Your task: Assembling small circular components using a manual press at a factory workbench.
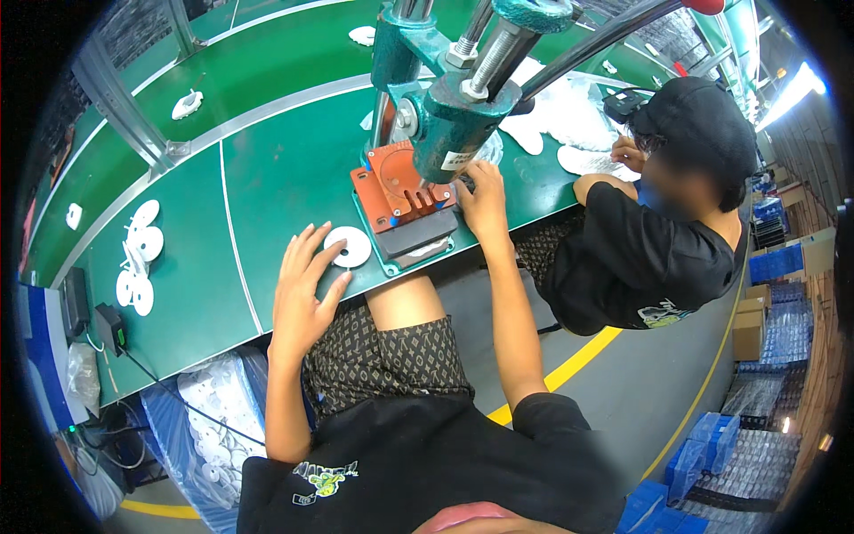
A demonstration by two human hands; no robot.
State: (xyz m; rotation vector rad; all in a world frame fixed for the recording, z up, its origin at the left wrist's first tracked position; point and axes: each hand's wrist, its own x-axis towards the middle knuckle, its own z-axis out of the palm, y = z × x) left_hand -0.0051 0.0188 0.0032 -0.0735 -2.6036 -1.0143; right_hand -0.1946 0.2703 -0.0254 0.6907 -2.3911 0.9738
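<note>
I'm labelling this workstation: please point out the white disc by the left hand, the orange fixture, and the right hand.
White disc (pixel 355 243): head view, on its flat upper face.
Orange fixture (pixel 395 182): head view, on its upper surface.
Right hand (pixel 484 201): head view, on the back of the hand.

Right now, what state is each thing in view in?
White disc, lying flat on the green table
Left hand, spread open by the disc
Orange fixture, standing beneath the green press
Right hand, beside the fixture, grip unclear
Blue bag, open, holding white parts
Far-left parts, loosely clustered
</note>
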